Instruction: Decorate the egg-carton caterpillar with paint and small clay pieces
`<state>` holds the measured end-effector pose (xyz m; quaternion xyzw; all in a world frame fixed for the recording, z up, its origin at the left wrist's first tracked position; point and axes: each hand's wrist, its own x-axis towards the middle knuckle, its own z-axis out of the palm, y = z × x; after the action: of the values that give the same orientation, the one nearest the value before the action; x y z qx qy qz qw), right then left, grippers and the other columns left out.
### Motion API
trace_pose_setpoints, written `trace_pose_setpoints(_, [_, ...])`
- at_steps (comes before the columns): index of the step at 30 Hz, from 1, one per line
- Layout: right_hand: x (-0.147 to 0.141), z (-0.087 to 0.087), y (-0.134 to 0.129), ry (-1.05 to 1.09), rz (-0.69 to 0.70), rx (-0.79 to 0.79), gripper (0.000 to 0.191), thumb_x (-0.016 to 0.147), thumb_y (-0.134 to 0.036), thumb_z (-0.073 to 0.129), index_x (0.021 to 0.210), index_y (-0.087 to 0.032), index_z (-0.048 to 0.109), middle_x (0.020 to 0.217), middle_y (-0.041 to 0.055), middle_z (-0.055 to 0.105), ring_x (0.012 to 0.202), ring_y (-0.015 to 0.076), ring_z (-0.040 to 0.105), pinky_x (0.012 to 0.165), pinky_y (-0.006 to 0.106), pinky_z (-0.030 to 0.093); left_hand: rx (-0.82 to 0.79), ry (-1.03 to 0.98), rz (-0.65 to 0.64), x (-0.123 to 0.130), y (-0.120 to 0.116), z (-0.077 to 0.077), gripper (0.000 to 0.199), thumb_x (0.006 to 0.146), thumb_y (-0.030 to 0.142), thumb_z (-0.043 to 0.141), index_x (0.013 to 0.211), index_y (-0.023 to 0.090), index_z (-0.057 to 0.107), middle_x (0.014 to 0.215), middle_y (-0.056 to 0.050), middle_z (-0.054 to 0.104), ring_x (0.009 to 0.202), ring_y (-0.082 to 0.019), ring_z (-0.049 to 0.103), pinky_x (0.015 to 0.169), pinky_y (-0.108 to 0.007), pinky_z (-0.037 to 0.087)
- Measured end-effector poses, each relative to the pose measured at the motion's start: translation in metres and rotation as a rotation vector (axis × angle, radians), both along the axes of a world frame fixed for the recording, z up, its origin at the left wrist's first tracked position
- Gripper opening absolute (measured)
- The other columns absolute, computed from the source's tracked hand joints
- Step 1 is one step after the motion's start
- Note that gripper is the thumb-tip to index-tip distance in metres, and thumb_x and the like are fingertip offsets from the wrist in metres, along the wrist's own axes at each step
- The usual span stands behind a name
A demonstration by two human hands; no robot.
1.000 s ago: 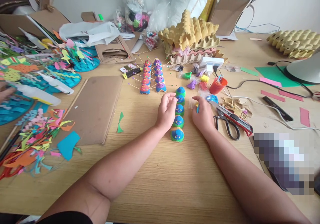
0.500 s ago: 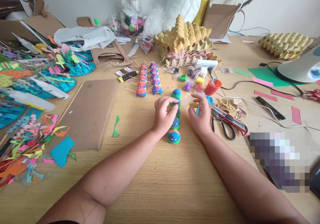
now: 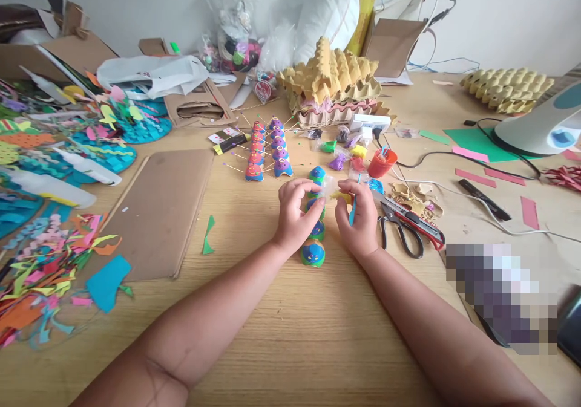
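Observation:
A caterpillar-like row of egg-carton cups painted blue and green (image 3: 313,253) lies lengthwise in front of me, with small face details on its nearest cup. Over its middle, my left hand (image 3: 296,214) has its fingers curled towards the thumb. Whatever sits between those fingertips is too small to make out. To the right of the row, my right hand (image 3: 363,228) is closed around a thin light-blue stick (image 3: 353,210). Two finished-looking rows, one red and blue (image 3: 255,156) and one purple and blue (image 3: 282,153), stand farther back with toothpick-like sticks poking out.
By my right hand lie scissors (image 3: 411,240) and a box cutter (image 3: 420,221). Behind are an orange cup (image 3: 382,164), bagged coloured clay (image 3: 337,161) and stacked egg trays (image 3: 336,71). Cardboard (image 3: 158,207), paper scraps (image 3: 45,274) and glue bottles (image 3: 54,187) are on the left.
The view has shifted slightly, so most things sit a little farther left. Both hands stay near the blue-green row, their fingers slightly repositioned; the light-blue stick remains in my right hand.

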<state>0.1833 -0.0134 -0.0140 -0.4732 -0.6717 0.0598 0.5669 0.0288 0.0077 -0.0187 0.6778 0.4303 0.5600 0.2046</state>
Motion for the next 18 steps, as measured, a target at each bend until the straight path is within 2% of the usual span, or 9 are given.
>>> trace_pose_setpoints(10, [0.0003, 0.0009, -0.001, -0.016, -0.016, 0.011, 0.024, 0.097, -0.016, 0.05, 0.116, -0.029, 0.06, 0.114, 0.0086, 0.072, 0.112, 0.0263, 0.069, 0.097, 0.05, 0.058, -0.05, -0.024, -0.042, 0.0007, 0.0006, 0.0002, 0.005, 0.094, 0.03, 0.071, 0.097, 0.026, 0.071, 0.115, -0.006, 0.069, 0.121, -0.024, 0.062, 0.114, -0.042, 0.045])
trace_pose_setpoints(14, [0.0003, 0.0, -0.0011, 0.003, 0.0, -0.047, 0.026, 0.096, -0.018, 0.053, 0.119, -0.028, 0.06, 0.115, 0.0087, 0.071, 0.108, 0.0257, 0.067, 0.095, 0.048, 0.059, -0.047, -0.048, -0.009, -0.0005, 0.0007, 0.0028, 0.005, 0.095, 0.028, 0.07, 0.09, 0.025, 0.069, 0.111, -0.006, 0.07, 0.117, -0.023, 0.064, 0.112, -0.042, 0.046])
trace_pose_setpoints(18, [-0.0001, -0.0028, 0.0023, 0.111, 0.045, -0.174, 0.03, 0.095, -0.03, 0.063, 0.125, -0.027, 0.059, 0.124, 0.0096, 0.068, 0.111, 0.0243, 0.066, 0.091, 0.043, 0.06, 0.026, -0.039, -0.005, -0.0015, 0.0004, 0.006, 0.008, 0.098, 0.029, 0.066, 0.091, 0.026, 0.068, 0.103, -0.004, 0.074, 0.111, -0.022, 0.066, 0.109, -0.041, 0.046])
